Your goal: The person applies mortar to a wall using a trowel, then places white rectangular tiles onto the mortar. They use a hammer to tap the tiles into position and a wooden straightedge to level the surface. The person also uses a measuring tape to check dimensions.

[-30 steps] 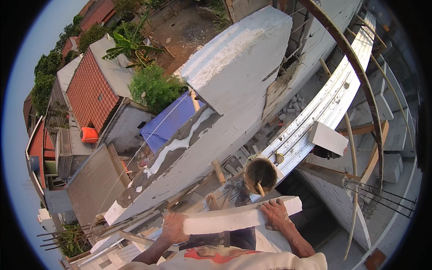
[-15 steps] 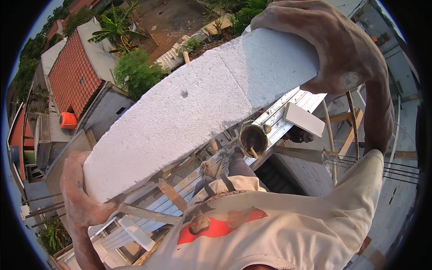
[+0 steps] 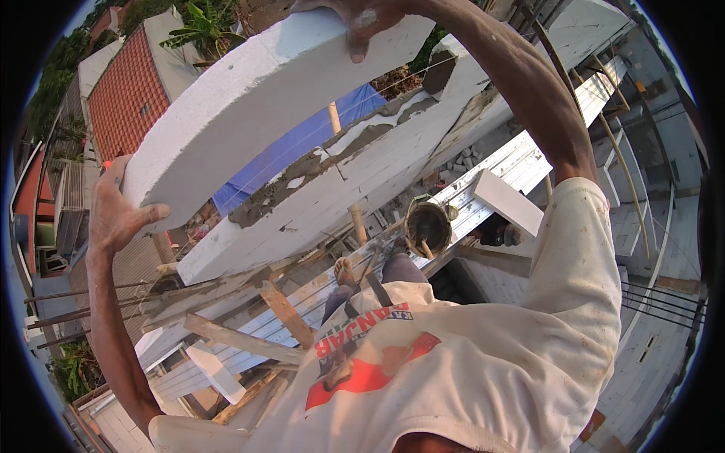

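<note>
Between my two hands I hold a long white aerated concrete block (image 3: 242,106) up in the air, out past the wall. My left hand (image 3: 113,202) grips its left end, thumb on the near face. On the far right end my right hand (image 3: 370,21) has its thumb over the near face, the fingers partly out of sight. Below the block runs a white block wall (image 3: 340,198), with wet grey mortar (image 3: 291,172) spread along its top. The block is apart from the mortar.
I stand barefoot on metal scaffold planks (image 3: 498,162). A bucket (image 3: 428,228) with mortar and a handle in it stands by my feet. Another white block (image 3: 507,202) lies on the planks. Timber pieces (image 3: 287,313) are at the left. A thin string line (image 3: 408,78) runs over the wall.
Both hands have moved the block away from me, toward the wall, and tilted it, so its near face now shows. The wall top with mortar and a blue sheet have come into view.
</note>
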The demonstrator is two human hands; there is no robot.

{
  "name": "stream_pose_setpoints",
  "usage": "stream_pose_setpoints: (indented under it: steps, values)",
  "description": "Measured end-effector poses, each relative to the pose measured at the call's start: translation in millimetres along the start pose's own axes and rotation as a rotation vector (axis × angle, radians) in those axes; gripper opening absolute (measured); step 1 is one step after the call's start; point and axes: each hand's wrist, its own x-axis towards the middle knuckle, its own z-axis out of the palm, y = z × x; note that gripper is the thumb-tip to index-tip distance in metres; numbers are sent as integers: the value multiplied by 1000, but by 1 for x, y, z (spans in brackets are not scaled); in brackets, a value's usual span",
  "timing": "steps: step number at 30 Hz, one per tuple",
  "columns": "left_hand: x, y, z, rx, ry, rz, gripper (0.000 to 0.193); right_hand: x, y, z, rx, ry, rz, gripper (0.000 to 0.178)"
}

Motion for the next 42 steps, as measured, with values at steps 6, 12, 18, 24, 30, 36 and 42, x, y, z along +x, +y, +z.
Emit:
stream_pose_setpoints:
  steps: [6,12,18,24,30,36,42]
  values:
    - [7,27,63,-161,-127,21,93,-23,50,99,-135,-55,150,103]
    - [12,24,110,-124,-139,35,82,-42,63,127,-163,-134,248,114]
    - [19,38,133,-89,-100,68,83,-55,73,134,-193,-143,264,113]
    - [21,50,140,-99,-95,28,82,-59,77,134,-227,-180,331,113]
    - [17,32,152,-89,-67,40,85,-56,81,147,-265,-131,322,113]
    - [25,29,154,-74,-83,101,98,-79,118,154,-246,-29,197,121]
    - [22,16,166,-37,-34,129,100,-67,96,146,-234,-65,272,129]
